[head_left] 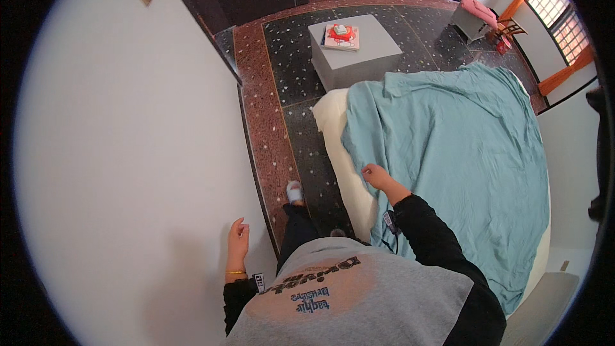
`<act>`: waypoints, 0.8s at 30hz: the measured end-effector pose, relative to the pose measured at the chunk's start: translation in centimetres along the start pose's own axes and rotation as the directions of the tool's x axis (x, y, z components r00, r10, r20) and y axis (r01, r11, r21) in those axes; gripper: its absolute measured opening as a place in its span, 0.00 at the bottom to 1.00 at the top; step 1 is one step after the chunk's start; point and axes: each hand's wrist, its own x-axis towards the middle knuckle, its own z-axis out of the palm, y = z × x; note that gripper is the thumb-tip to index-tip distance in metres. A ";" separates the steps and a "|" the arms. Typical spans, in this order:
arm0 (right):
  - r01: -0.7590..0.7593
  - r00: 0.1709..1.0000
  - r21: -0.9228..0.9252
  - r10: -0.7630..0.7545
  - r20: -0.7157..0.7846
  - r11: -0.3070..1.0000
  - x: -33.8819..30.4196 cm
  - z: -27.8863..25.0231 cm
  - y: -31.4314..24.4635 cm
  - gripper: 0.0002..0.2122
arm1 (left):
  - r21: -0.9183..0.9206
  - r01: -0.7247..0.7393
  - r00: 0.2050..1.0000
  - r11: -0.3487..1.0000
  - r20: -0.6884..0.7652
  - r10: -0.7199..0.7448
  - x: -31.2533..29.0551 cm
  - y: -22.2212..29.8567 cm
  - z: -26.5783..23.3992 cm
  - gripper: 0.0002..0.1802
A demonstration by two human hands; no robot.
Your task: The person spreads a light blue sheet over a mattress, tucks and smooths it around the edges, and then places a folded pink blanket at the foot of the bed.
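Note:
My left hand (237, 243), with a gold bracelet (236, 273) at the wrist, hangs beside the white wall (141, 173) at lower left. Its fingers are slightly bent and apart, with nothing in them. My right hand (377, 176) hovers over the near left edge of a rumpled teal bed cover (458, 147). Those fingers are curled in, and I see no object in them. The cover lies spread across a bed with a cream mattress (349, 176), whose left side shows bare.
A grey box-shaped table (365, 45) stands past the bed's foot, bearing a book (348, 41) with a small pale item. Farther right are a grey seat with a pink cloth (477, 6) and a wooden chair (511, 27). A dark speckled floor strip (307, 147) runs between bed and wall.

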 end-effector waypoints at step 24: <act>-0.837 0.528 -0.109 0.738 -0.421 0.536 21.4 1.5 -6.4 0.13 | 0.141 -0.750 0.293 0.646 0.947 0.133 62.5 38.5 24.8 0.19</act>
